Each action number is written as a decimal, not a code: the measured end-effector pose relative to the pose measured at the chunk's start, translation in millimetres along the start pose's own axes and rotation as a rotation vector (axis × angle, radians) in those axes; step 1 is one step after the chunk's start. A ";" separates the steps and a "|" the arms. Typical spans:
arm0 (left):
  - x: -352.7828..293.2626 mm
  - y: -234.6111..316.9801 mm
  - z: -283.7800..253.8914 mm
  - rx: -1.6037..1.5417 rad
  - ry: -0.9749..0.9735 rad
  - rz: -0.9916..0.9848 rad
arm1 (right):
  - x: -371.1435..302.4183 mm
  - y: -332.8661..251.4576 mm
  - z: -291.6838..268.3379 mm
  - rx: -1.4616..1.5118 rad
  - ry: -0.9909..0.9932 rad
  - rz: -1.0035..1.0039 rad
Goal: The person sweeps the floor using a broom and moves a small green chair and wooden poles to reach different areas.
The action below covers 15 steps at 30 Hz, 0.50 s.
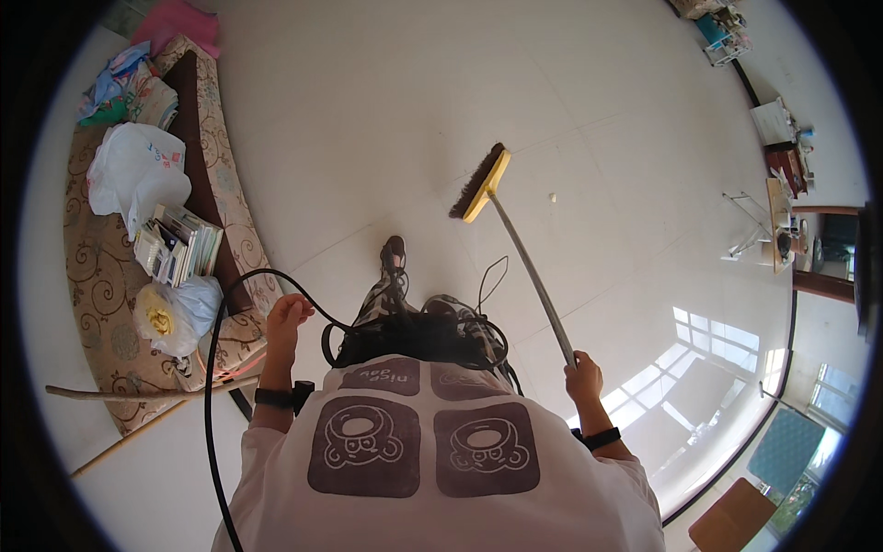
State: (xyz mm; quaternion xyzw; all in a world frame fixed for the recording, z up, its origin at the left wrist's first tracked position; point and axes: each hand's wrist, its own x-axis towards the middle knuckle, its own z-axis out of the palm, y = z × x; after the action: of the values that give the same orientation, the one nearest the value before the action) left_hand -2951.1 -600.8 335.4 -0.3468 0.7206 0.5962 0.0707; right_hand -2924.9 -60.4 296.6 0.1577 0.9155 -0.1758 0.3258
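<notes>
My right hand (584, 377) is closed around the grey handle of a push broom (524, 253). The broom's yellow head with dark bristles lies on the pale floor ahead of me, turned at a slant. To the right of the head, a small whitish bit (552, 198) rests on the floor. My left hand (289, 313) is held up at my left side, fingers loosely curled, with nothing visible in it. A black cable (210, 386) loops past that hand toward a dark bundle (405, 340) at my waist.
Along the left stands a patterned sofa (92, 285) bearing plastic bags (138, 170), a pile of books (179, 244) and cloths. A wooden stick (120, 395) juts out by its near end. At the right wall are a small table (779, 221) and a teal-backed chair (786, 451).
</notes>
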 end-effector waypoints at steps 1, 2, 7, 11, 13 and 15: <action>17.3 3.9 3.8 0.001 -0.097 0.044 | -21.0 0.8 7.7 0.077 -0.016 0.082; 34.6 8.2 7.7 0.048 -0.093 -0.022 | -41.9 -0.8 14.0 0.172 -0.062 0.194; 114.3 31.0 24.4 0.111 -0.341 -0.020 | -155.1 -32.8 30.1 0.079 -0.114 0.526; 168.3 49.4 42.1 0.180 -0.517 -0.017 | -216.7 -70.0 48.2 0.090 -0.131 0.736; 184.9 56.3 52.2 0.292 -0.514 -0.068 | -240.8 -85.9 65.1 0.068 -0.212 0.859; 198.5 63.8 60.8 0.266 -0.620 -0.033 | -254.0 -95.8 89.8 0.156 -0.244 0.889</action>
State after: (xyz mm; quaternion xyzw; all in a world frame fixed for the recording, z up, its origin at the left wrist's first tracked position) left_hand -3156.1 -625.0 267.8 -0.1482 0.7305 0.5729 0.3408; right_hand -2727.6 -227.9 418.0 0.5367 0.6982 -0.1046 0.4621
